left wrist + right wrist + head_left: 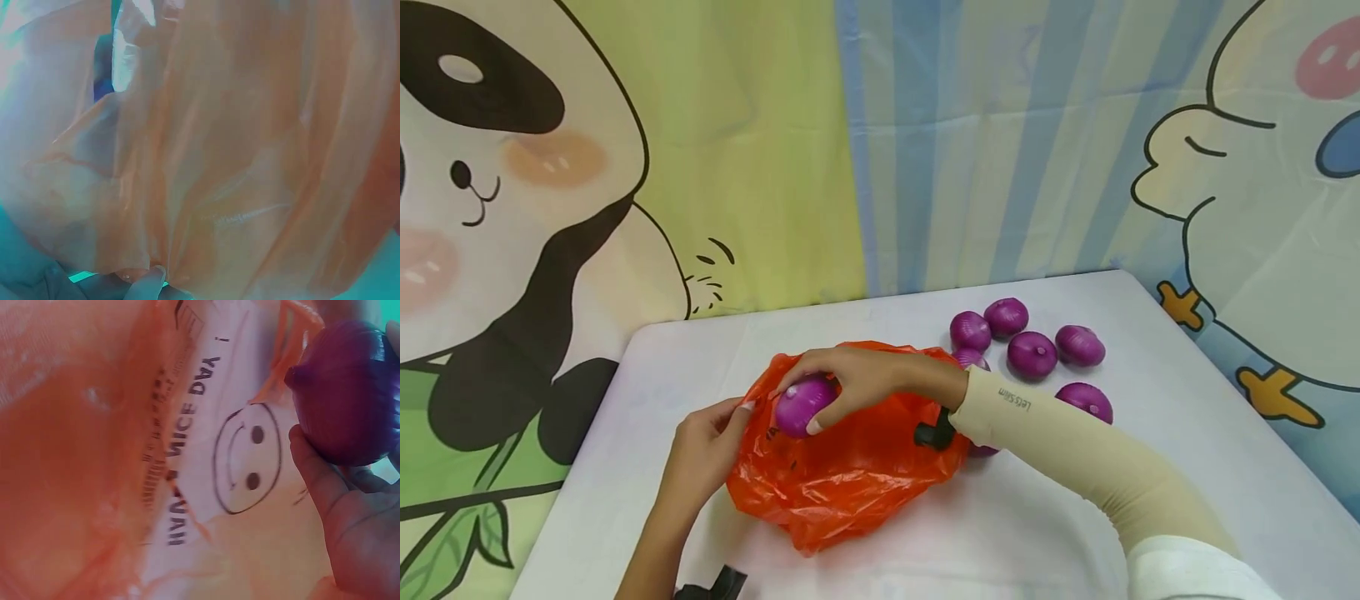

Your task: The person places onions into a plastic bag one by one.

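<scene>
An orange-red plastic bag [865, 475] lies spread open on the white table, its printed inner side with a smiley face showing in the right wrist view. My left hand [703, 446] pinches the bag's left edge between thumb and fingers; in the left wrist view its thumb [149, 284] presses on the thin plastic [237, 162]. A purple onion [801, 407] is gripped in my right hand [857, 385], held over the bag's opening. Up close, the right wrist view shows the same onion [347, 394] between thumb and fingers.
Several purple onions [1032, 356] sit on the table right of the bag, partly behind my right forearm. One onion [1084, 402] lies just beyond the sleeve [1075, 450]. The white table [1037, 533] meets a cartoon-printed curtain [775, 167] at the back.
</scene>
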